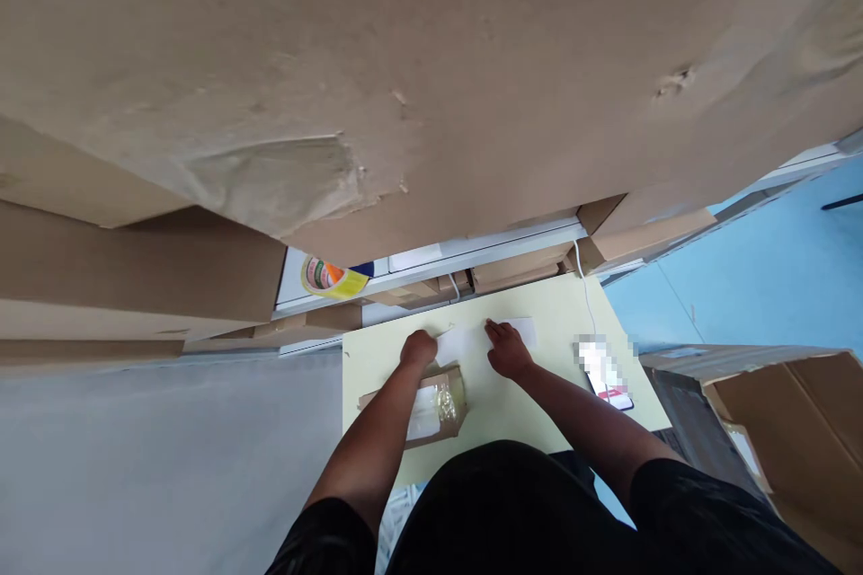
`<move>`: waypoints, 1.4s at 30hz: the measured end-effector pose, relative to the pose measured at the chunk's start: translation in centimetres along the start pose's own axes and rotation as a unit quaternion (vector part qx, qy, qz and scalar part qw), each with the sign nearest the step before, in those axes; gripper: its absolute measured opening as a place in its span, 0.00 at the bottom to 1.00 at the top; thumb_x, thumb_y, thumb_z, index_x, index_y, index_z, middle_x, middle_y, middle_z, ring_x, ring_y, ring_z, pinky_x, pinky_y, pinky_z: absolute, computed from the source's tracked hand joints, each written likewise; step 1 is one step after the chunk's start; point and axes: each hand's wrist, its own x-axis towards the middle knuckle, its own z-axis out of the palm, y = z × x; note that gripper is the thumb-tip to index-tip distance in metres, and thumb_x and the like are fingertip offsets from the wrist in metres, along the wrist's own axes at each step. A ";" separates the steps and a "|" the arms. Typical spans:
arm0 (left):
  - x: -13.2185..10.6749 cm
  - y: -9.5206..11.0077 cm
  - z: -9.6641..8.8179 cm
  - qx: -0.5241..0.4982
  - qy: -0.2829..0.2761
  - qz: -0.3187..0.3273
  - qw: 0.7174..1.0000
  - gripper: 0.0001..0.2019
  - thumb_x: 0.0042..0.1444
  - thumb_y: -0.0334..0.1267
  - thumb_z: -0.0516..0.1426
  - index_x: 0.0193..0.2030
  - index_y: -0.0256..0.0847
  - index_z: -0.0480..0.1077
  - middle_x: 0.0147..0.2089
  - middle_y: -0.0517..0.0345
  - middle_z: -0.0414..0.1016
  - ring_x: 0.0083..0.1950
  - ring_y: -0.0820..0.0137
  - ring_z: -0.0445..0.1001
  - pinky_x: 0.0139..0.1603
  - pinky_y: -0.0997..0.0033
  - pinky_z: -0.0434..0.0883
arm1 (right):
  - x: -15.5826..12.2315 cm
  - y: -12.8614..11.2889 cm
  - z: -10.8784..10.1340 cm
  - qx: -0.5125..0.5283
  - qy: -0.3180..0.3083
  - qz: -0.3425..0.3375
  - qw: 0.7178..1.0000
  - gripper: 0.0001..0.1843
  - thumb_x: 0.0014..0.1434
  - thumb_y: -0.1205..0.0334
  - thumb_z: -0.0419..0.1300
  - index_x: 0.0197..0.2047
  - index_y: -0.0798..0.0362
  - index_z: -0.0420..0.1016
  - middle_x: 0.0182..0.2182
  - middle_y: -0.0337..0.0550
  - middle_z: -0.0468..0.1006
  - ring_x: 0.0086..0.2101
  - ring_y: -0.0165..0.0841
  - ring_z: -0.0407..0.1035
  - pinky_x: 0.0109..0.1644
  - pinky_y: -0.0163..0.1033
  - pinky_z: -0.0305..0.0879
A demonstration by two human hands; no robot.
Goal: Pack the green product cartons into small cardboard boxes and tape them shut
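Note:
On the pale yellow tabletop lies a white paper strip (454, 345), stretching from my left hand to beyond my right. My left hand (419, 349) is closed at the strip's left end; its fingertips are mostly hidden. My right hand (510, 351) rests over the strip with its fingers extended toward the far left, and part of the paper shows past it. Below my left hand, partly behind my left forearm, sits a small brown parcel (431, 440) with a white label (423, 413) and shiny clear tape.
A phone (610, 377) with a white cable lies on the table (512, 418) at the right. A yellow tape roll (330, 277) stands on the shelf behind. Large cardboard boxes (431, 90) loom overhead, and an open carton (788, 431) stands at right.

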 end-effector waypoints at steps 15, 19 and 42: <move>-16.3 -2.8 -4.9 -0.500 0.055 0.173 0.847 0.19 0.54 0.55 0.64 0.37 0.38 0.76 0.27 0.60 0.76 0.26 0.73 0.71 0.32 0.73 0.69 | -5.1 -14.5 -7.5 0.625 -0.046 0.088 0.774 0.24 0.56 0.42 0.65 0.42 0.56 0.78 0.36 0.48 0.82 0.34 0.38 0.75 0.39 0.43 0.71; -20.4 -4.8 -6.3 -0.527 -0.002 0.241 0.815 0.19 0.53 0.53 0.66 0.40 0.38 0.76 0.32 0.57 0.79 0.30 0.71 0.75 0.33 0.71 0.71 | -7.8 -21.5 -9.0 0.689 0.034 0.131 0.712 0.21 0.47 0.52 0.73 0.40 0.56 0.78 0.32 0.44 0.82 0.30 0.36 0.73 0.33 0.39 0.68; -29.5 -14.6 -9.9 -0.626 -0.132 0.276 0.717 0.20 0.51 0.54 0.67 0.32 0.38 0.71 0.28 0.59 0.73 0.27 0.72 0.73 0.30 0.73 0.68 | -16.3 -32.8 -9.8 0.520 0.059 -0.082 0.848 0.30 0.44 0.43 0.75 0.49 0.46 0.80 0.46 0.47 0.79 0.44 0.44 0.75 0.50 0.51 0.73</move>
